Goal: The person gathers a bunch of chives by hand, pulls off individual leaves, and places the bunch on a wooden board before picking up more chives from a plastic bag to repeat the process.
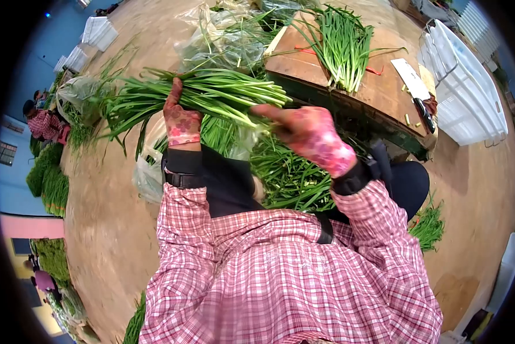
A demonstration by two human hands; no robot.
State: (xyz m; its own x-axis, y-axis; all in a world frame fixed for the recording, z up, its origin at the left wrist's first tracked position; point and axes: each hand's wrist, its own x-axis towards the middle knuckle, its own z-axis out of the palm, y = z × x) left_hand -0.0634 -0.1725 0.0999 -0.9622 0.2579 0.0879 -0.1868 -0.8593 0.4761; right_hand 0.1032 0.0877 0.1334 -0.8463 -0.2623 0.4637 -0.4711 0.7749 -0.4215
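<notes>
Head view: right hand [316, 135] at green stalks [226, 92] held in left hand [182, 119].

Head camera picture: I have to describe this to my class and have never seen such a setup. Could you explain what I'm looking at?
There is no machine here. One camera, worn on a person's head, looks down at their own two hands in pink flowered gloves. The wide lens makes everything look curved.

The left hand holds a bundle of green stalks. The right hand is by the pale stalk ends; whether it touches them is hard to tell.

On the low table ahead lie another green bunch and a knife. White crates stand to the right.
</notes>
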